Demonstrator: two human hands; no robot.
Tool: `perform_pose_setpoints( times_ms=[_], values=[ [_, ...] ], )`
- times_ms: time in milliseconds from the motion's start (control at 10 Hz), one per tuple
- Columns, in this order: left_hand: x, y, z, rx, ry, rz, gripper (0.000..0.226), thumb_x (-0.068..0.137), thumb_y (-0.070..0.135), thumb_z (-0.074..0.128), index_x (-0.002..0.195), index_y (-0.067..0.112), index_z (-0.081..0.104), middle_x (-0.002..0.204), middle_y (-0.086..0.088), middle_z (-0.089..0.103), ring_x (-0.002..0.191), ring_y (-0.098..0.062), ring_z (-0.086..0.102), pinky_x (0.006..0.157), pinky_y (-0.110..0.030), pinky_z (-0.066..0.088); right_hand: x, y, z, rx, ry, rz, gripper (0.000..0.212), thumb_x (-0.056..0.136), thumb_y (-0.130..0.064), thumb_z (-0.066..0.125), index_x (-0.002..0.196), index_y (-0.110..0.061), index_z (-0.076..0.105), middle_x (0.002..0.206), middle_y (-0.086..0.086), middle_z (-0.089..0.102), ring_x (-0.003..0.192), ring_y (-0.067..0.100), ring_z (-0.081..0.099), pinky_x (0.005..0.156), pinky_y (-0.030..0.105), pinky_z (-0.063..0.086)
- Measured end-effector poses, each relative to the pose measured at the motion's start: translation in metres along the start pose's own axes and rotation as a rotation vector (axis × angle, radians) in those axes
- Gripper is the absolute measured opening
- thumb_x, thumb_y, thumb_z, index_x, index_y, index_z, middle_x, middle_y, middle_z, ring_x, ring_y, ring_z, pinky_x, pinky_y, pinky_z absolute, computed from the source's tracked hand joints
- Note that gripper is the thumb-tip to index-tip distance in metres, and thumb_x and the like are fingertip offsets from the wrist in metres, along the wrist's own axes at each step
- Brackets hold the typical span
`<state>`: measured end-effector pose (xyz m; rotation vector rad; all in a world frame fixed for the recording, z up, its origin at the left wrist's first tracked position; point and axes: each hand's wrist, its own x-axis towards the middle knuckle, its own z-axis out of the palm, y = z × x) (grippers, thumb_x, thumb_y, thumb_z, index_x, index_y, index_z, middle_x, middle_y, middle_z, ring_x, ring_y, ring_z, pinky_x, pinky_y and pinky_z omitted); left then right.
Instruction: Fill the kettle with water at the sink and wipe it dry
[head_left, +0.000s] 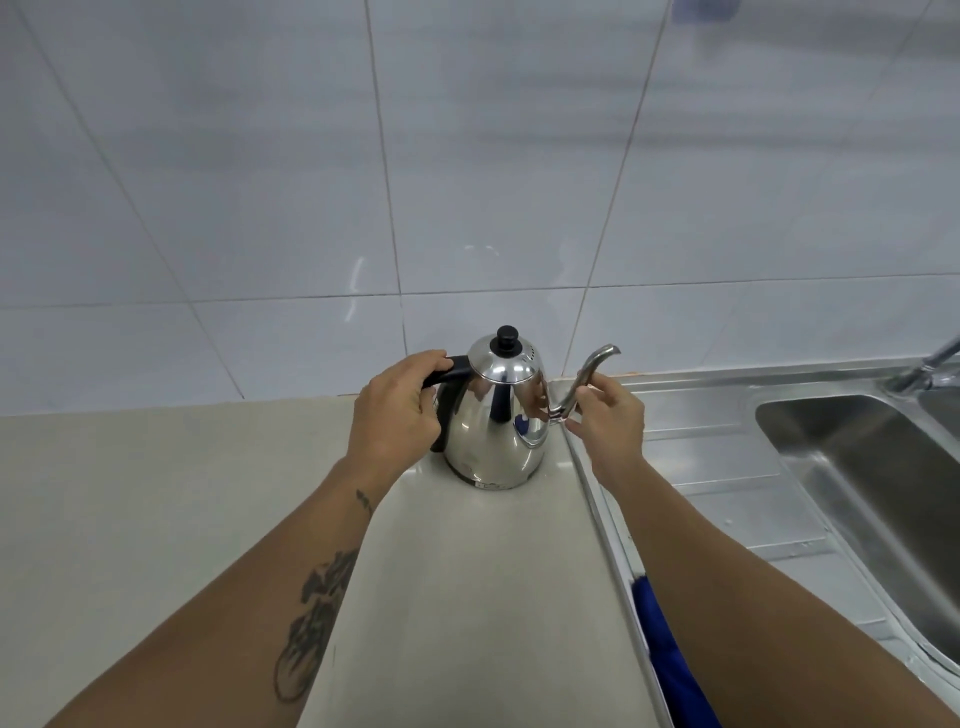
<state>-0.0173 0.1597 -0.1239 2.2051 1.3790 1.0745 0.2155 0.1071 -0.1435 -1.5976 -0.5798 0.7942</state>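
Polished steel kettle (493, 426) upright on pale counter (156, 519), near the back wall, just left of the drainboard edge. Black lid knob (507, 340) on top; lid seated. Long axis handle-to-spout running left to right: black handle (452, 371) pointing left, thin gooseneck spout (587, 374) pointing right, toward the sink (857, 467).

Left hand (397, 410) wrapped shut around the handle, fingers curled over its top. Right hand (608, 415) pinched on the lower spout, thumb and fingertips closed on the tube. Both hands in contact, one at each end.

Sink basin well to the right; tap (930, 364) at the far right edge, only partly in view. Blue cloth (660, 649) on the drainboard, mostly hidden under the right forearm.

Likely step: lift and carry, not yet begun; base apparently flat on the counter. Travel needed: rightward, spout leading. Lid to come off before filling. Load-bearing grip on the left; right hand nearer the sink, steadying only.
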Motion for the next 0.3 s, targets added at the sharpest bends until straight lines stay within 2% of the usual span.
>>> perform_pose_setpoints(
  times_ms=[100, 200, 300],
  values=[
    [-0.011, 0.007, -0.003, 0.122, -0.049, -0.004, 0.049, 0.087, 0.006, 0.057, 0.131, 0.026, 0.057, 0.137, 0.011, 0.057, 0.126, -0.016, 0.053, 0.100, -0.032, 0.043, -0.006, 0.001, -0.010, -0.108, -0.077, 0.002, 0.042, 0.086, -0.020, 0.060, 0.127, -0.024, 0.065, 0.099, -0.004, 0.073, 0.095, 0.019, 0.068, 0.096, 0.051, 0.055],
    [-0.028, 0.023, -0.015, 0.189, -0.072, -0.041, 0.052, 0.088, 0.009, 0.055, 0.137, 0.027, 0.051, 0.144, 0.010, 0.050, 0.130, -0.017, 0.049, 0.101, -0.033, 0.041, -0.029, -0.006, -0.024, -0.287, -0.131, -0.011, 0.059, 0.088, -0.027, 0.060, 0.145, -0.018, 0.048, 0.131, 0.002, 0.064, 0.119, 0.024, 0.060, 0.107, 0.047, 0.047],
    [-0.047, 0.031, -0.032, 0.267, -0.089, -0.084, 0.049, 0.090, 0.013, 0.053, 0.138, 0.024, 0.047, 0.142, 0.009, 0.051, 0.124, -0.021, 0.053, 0.097, -0.035, 0.044, -0.055, -0.011, -0.041, -0.494, -0.185, -0.058, 0.059, 0.097, -0.024, 0.057, 0.151, -0.013, 0.038, 0.146, 0.008, 0.052, 0.132, 0.025, 0.051, 0.110, 0.036, 0.039]
  ],
)
